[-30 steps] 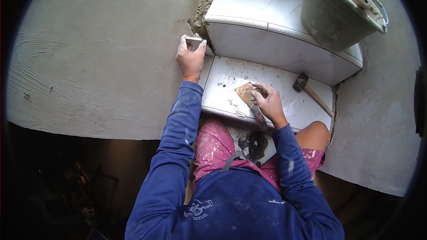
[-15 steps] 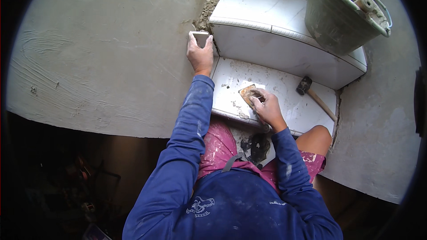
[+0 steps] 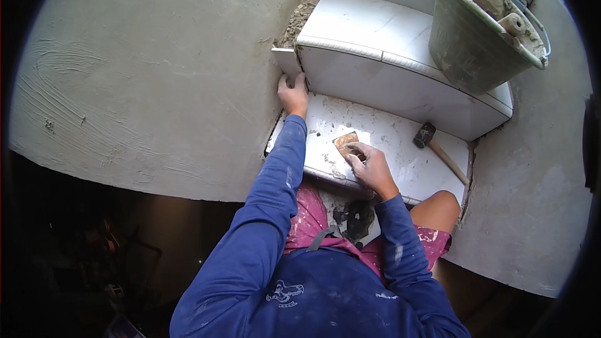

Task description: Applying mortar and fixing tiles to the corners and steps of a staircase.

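Observation:
My left hand (image 3: 292, 96) has its thumb and fingers on the lower part of a narrow white tile piece (image 3: 287, 57). The piece stands against the grey wall, at the left end of the upper step's white riser (image 3: 382, 81). Lower and to the right, my right hand (image 3: 372, 168) is closed around a small scraper with a flat, rust-brown blade (image 3: 345, 143). Its handle is mostly hidden by the fingers. The blade is over the lower white tiled tread (image 3: 407, 169), which is spotted with mortar crumbs.
On the tread at right lies a mallet (image 3: 425, 136) with a black head and wooden handle. A mortar-caked bucket (image 3: 466, 56) stands on the upper step, a tool handle (image 3: 513, 24) sticking out. Rough mortar (image 3: 303, 17) fills the gap beside the left wall (image 3: 169, 75). Another plastered wall (image 3: 526, 194) rises at right.
My left hand has slid down from the tile piece's upper end to its lower part, baring its top. My right hand keeps the scraper at nearly the same spot. The view has shifted slightly.

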The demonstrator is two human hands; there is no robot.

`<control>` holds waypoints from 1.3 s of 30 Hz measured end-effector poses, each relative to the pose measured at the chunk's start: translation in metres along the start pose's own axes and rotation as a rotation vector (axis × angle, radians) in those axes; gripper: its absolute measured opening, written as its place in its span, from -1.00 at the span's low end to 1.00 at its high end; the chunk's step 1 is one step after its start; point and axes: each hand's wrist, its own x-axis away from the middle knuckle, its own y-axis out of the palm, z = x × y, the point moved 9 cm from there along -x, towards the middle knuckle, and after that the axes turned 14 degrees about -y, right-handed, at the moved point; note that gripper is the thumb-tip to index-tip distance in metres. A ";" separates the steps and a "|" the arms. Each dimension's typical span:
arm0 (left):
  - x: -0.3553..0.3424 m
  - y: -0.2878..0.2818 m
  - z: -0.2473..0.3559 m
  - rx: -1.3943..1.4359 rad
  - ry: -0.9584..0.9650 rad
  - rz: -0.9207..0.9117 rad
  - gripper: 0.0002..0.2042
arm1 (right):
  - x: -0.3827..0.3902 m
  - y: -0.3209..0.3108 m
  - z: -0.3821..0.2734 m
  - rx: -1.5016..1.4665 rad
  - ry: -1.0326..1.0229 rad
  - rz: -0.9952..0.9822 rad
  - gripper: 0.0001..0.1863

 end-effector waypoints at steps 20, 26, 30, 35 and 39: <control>0.000 0.062 -0.068 0.413 -0.783 -0.498 -0.34 | 0.058 -0.209 0.124 0.800 0.287 0.028 -0.61; 0.005 0.060 -0.057 0.519 -0.841 -0.555 -0.33 | 0.073 -0.208 0.177 0.741 0.421 -0.151 -0.59; -0.014 0.031 -0.018 -0.090 -0.368 -0.545 -0.49 | 0.072 -0.207 0.168 0.793 0.413 -0.098 -0.62; -0.014 -0.049 0.135 -0.306 0.538 -0.205 -0.78 | 0.029 -0.172 0.025 0.434 0.088 0.279 -0.73; -0.001 -0.022 0.195 -0.660 0.733 -0.253 -0.79 | -0.007 -0.122 -0.049 0.507 -0.397 0.227 -0.72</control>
